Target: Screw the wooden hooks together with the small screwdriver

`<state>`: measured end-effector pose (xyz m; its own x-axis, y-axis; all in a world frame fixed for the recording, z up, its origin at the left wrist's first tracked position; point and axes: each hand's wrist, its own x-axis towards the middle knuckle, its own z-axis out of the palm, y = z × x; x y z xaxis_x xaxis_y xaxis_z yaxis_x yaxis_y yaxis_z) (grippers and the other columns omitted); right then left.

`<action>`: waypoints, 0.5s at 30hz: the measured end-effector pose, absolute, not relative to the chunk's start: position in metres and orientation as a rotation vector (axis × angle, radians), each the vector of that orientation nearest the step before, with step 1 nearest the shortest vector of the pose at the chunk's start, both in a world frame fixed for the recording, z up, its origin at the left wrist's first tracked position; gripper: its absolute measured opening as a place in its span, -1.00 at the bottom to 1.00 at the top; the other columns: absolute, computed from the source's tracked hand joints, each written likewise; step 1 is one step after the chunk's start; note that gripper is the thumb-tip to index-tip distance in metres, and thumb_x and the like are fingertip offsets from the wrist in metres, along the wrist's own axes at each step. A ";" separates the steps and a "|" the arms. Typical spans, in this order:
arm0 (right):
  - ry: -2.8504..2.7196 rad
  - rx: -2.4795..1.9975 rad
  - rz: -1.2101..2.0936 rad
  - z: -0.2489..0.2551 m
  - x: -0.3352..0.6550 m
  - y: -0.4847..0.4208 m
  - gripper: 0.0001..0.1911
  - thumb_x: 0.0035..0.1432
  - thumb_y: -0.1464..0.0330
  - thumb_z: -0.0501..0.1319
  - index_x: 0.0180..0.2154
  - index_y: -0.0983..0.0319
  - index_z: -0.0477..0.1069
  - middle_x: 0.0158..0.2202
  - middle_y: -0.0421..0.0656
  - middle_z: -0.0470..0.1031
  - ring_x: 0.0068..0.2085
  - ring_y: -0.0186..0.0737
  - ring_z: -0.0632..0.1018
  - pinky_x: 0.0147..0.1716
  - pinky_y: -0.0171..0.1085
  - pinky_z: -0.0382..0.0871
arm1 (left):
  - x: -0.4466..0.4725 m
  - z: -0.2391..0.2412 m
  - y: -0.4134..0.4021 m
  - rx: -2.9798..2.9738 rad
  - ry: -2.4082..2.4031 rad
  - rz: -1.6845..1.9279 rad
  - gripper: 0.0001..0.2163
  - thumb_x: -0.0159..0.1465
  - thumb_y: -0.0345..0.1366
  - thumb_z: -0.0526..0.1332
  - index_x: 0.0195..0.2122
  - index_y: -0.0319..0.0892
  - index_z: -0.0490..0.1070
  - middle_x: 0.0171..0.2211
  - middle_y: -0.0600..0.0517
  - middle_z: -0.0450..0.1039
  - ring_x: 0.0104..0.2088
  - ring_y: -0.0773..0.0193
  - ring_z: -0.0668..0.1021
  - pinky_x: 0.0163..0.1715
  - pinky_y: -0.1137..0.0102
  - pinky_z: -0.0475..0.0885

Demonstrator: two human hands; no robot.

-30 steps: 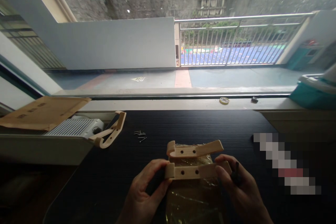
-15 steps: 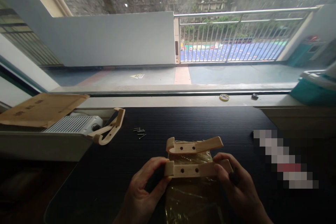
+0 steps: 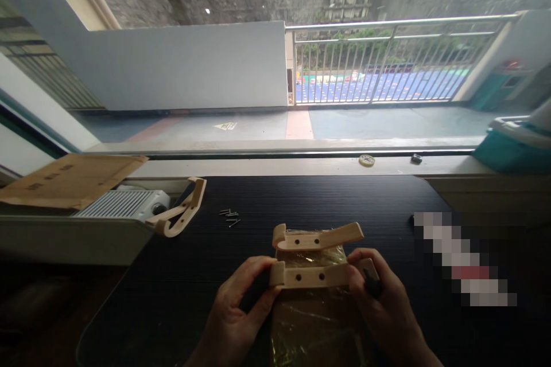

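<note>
A pale wooden hook (image 3: 307, 278) with two dark screw holes lies across a carton wrapped in shiny clear film (image 3: 316, 321). My left hand (image 3: 241, 298) pinches its curled left end between thumb and fingers. On its right end my right hand (image 3: 376, 292) is closed, thumb in front. A small dark thing (image 3: 372, 285) shows by the right fingers; its kind is unclear. Just behind, a second wooden hook (image 3: 307, 242) rests on the carton's far end, curled end left and untouched.
More wooden hooks (image 3: 183, 212) lie at the black table's (image 3: 336, 198) left edge, beside a white radiator (image 3: 123, 205) under a brown envelope (image 3: 69, 178). Several screws (image 3: 230, 216) lie near them. A tape roll (image 3: 367, 160) and a teal bin (image 3: 514, 146) stand by the window.
My right hand has shifted slightly to the left along the hook's right end. Both hands keep their hold, and the hooks stay almost where they were.
</note>
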<state>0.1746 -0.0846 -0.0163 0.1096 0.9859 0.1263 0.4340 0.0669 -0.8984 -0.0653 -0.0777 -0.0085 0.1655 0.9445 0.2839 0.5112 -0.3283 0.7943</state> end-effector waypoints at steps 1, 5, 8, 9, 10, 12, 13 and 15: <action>-1.471 -1.508 0.780 -0.016 0.175 -0.084 -0.88 0.11 0.25 0.11 -0.34 0.16 0.28 -0.62 -0.34 0.25 -0.61 -0.37 0.28 -0.64 -0.41 0.21 | -0.066 -0.009 -0.077 1.932 1.361 1.066 -0.78 0.19 -0.31 0.25 -0.13 -0.05 0.40 -0.18 0.09 0.51 -0.18 0.31 0.55 -0.14 0.53 0.45; -1.452 -1.540 0.762 -0.017 0.173 -0.084 -0.87 0.13 0.24 0.08 -0.33 0.17 0.27 -0.62 -0.34 0.25 -0.60 -0.36 0.29 -0.63 -0.41 0.23 | -0.066 -0.010 -0.077 1.963 1.340 1.094 -0.77 0.19 -0.33 0.24 -0.11 -0.02 0.38 -0.17 0.13 0.50 -0.17 0.35 0.54 -0.14 0.56 0.44; -1.445 -1.545 0.786 -0.017 0.173 -0.084 -0.87 0.12 0.25 0.08 -0.32 0.17 0.27 -0.62 -0.34 0.25 -0.60 -0.34 0.29 -0.62 -0.40 0.24 | -0.064 -0.009 -0.077 1.961 1.330 1.114 -0.75 0.19 -0.34 0.24 -0.09 0.00 0.37 -0.15 0.14 0.50 -0.15 0.36 0.54 -0.12 0.56 0.43; -1.446 -1.543 0.798 -0.017 0.173 -0.084 -0.87 0.12 0.25 0.08 -0.32 0.17 0.26 -0.62 -0.34 0.25 -0.60 -0.34 0.30 -0.62 -0.40 0.23 | -0.064 -0.008 -0.078 1.957 1.329 1.110 -0.75 0.20 -0.33 0.24 -0.09 0.00 0.37 -0.16 0.14 0.50 -0.15 0.36 0.54 -0.12 0.56 0.43; -1.444 -1.543 0.809 -0.017 0.173 -0.083 -0.87 0.11 0.25 0.08 -0.32 0.17 0.26 -0.62 -0.34 0.25 -0.59 -0.34 0.30 -0.62 -0.40 0.23 | -0.063 -0.007 -0.078 1.952 1.331 1.102 -0.76 0.20 -0.33 0.24 -0.09 0.00 0.38 -0.16 0.15 0.50 -0.16 0.36 0.54 -0.13 0.56 0.43; -1.434 -1.549 0.825 -0.016 0.173 -0.083 -0.86 0.11 0.24 0.08 -0.32 0.17 0.26 -0.62 -0.34 0.24 -0.59 -0.34 0.28 -0.62 -0.39 0.22 | -0.063 -0.006 -0.078 1.938 1.338 1.089 -0.77 0.20 -0.32 0.24 -0.10 -0.01 0.38 -0.18 0.14 0.51 -0.18 0.36 0.55 -0.14 0.56 0.43; -1.428 -1.554 0.831 -0.015 0.173 -0.083 -0.86 0.11 0.23 0.08 -0.33 0.17 0.26 -0.62 -0.34 0.24 -0.59 -0.34 0.28 -0.62 -0.39 0.22 | -0.063 -0.006 -0.078 1.930 1.341 1.088 -0.78 0.21 -0.32 0.23 -0.10 -0.02 0.38 -0.19 0.13 0.51 -0.18 0.36 0.55 -0.14 0.55 0.43; -1.415 -1.560 0.846 -0.014 0.173 -0.083 -0.85 0.09 0.22 0.10 -0.33 0.17 0.27 -0.62 -0.34 0.25 -0.59 -0.34 0.28 -0.62 -0.39 0.21 | -0.063 -0.007 -0.078 1.917 1.347 1.088 -0.78 0.21 -0.30 0.23 -0.10 -0.03 0.38 -0.17 0.12 0.51 -0.16 0.34 0.54 -0.13 0.54 0.43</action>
